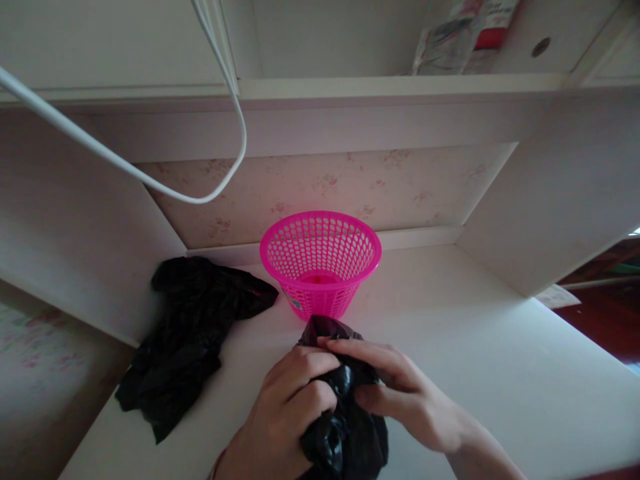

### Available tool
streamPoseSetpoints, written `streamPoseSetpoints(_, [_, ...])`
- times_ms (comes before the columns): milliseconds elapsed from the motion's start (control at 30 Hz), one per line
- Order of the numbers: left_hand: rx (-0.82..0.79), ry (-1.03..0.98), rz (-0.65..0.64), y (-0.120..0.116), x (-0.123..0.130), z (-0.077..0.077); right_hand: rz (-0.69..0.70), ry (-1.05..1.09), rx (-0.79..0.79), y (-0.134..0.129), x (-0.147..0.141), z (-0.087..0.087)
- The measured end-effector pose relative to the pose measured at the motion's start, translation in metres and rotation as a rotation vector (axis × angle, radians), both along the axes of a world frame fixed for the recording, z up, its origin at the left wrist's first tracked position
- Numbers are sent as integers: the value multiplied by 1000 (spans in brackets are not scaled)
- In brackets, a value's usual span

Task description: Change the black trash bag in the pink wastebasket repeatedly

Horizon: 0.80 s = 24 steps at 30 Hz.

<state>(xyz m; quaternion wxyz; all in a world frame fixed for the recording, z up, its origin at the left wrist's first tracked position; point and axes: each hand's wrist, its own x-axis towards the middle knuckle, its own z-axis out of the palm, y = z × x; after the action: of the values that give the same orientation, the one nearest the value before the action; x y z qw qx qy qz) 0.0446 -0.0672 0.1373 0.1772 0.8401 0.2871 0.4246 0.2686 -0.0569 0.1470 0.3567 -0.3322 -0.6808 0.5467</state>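
A bunched black plastic bag (345, 427) is held between my two hands at the bottom centre. My left hand (287, 407) has its fingers curled against the bag's left side. From the right, my right hand (400, 387) grips the bag's upper part between thumb and fingers. Just beyond the bag stands a pink perforated basket (320, 300), upright, with nothing but its own base showing inside. Another black bag (193, 333) lies crumpled to the left of the basket.
The white surface (450, 333) extends under everything, with side panels left and right. A white cable (125, 163) hangs across the upper left. Above the flowered wall, a shelf (400, 88) holds plastic-wrapped packages (450, 43).
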Motion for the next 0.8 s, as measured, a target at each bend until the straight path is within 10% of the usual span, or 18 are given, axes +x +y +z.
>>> streamPoseSetpoints(433, [-8,179,178,-14,0,-17,-513,118,-242,16,-11,-31])
streamPoseSetpoints(800, [-125,71,76,-43,-23,-79,-766,17,-224,68,33,-107])
